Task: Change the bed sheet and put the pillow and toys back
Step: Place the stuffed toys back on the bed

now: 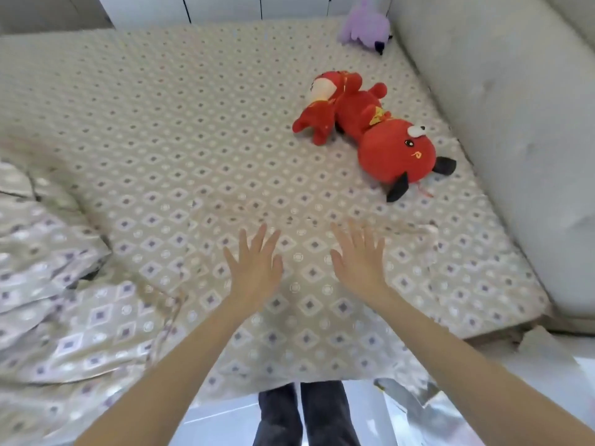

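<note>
- At 6 o'clock, nearest the camera, the person's legs in dark trousers [306, 413] stand on a pale glossy floor [219, 420] at the bed's edge.
- Both bare forearms reach forward from the lower corners toward the centre.
- The left hand [254, 268] lies palm down just below centre, fingers straight and spread, its grip holding nothing.
- The right hand [360, 265] is just beside it toward 3 o'clock, posed the same way, its grip also holding nothing.
- Whether the palms touch the cloth or hang just above it cannot be told.
- The bed sheet [180, 149], beige with a diamond pattern, is spread across the mattress.
- At 8 o'clock lies bunched cloth [48, 284] of the same pattern.
- The red plush toy [370, 123] lies on the sheet at 2 o'clock.
- The purple plush toy [365, 27] sits in the far corner at 1 o'clock.
- A pale padded headboard [515, 123] borders the bed at 3 o'clock.
</note>
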Tool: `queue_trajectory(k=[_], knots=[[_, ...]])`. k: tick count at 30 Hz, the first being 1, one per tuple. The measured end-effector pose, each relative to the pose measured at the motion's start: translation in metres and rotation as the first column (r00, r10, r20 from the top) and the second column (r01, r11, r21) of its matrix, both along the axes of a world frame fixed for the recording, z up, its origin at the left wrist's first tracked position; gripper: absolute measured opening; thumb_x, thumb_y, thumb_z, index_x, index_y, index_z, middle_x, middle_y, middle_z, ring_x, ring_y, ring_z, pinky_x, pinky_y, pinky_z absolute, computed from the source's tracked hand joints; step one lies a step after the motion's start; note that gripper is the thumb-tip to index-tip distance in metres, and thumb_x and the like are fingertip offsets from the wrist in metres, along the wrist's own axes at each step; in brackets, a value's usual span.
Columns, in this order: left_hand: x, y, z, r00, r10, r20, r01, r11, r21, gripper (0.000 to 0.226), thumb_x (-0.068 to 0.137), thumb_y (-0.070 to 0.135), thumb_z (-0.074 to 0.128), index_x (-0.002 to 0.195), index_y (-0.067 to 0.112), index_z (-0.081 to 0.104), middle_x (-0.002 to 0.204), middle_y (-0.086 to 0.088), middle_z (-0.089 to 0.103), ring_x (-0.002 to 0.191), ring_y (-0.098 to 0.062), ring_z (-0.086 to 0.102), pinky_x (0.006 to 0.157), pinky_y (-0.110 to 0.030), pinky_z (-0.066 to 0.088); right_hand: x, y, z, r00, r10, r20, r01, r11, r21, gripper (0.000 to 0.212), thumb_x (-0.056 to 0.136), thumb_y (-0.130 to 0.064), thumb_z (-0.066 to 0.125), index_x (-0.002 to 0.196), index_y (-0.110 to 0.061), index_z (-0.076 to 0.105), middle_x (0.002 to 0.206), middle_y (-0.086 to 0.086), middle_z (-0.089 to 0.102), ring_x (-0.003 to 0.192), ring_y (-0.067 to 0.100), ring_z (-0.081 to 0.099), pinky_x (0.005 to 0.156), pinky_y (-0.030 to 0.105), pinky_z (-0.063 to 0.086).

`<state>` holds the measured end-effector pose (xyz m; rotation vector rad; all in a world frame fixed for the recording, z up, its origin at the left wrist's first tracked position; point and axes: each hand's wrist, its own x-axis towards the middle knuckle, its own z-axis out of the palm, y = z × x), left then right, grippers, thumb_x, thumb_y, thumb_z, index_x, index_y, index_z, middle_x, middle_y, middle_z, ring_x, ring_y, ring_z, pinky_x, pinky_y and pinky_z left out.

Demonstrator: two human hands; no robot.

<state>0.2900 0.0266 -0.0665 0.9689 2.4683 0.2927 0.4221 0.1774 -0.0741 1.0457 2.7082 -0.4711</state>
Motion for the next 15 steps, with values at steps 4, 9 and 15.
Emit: queue_trajectory(k=[4, 9, 15], knots=[[-0.008, 0.019, -0.038, 0.994, -0.036, -0.101, 0.032, 0.999, -0.041, 0.052, 0.102, 0.037, 0.026, 0.151, 0.036, 0.010, 0.160, 0.009, -0.002, 0.146, -0.031, -0.009, 0.112, -0.061, -0.001, -0.012, 0.006, -0.034, 0.998, 0.019, -0.057, -0.014, 0.997, 0.082, 0.054, 0.102, -0.036, 0.030, 0.153, -0.033, 0.012, 0.162, 0.000, 0.002, 0.148, 0.031, 0.000, 0.114, 0.061, -0.001], [-0.013, 0.044, -0.107, 0.976, -0.011, -0.217, 0.035, 0.994, 0.107, 0.047, 0.101, 0.037, 0.028, 0.147, 0.032, 0.030, 0.157, 0.005, 0.023, 0.146, -0.033, 0.008, 0.113, -0.061, 0.003, -0.018, 0.021, -0.105, 0.988, 0.047, -0.145, -0.014, 0.976, 0.218, 0.049, 0.100, -0.042, 0.023, 0.149, -0.037, 0.023, 0.160, 0.001, 0.016, 0.147, 0.031, 0.013, 0.111, 0.064, -0.001], [0.004, 0.024, -0.190, 0.987, -0.091, -0.136, 0.058, 0.972, -0.228, 0.054, 0.099, 0.051, 0.012, 0.150, 0.042, -0.003, 0.158, 0.011, -0.017, 0.144, -0.033, -0.020, 0.111, -0.064, -0.009, 0.041, 0.030, -0.198, 0.972, 0.053, 0.228, -0.072, 0.995, 0.074, 0.056, 0.095, -0.057, -0.001, 0.149, -0.044, -0.008, 0.159, -0.004, -0.020, 0.148, 0.022, -0.014, 0.110, 0.066, -0.008]])
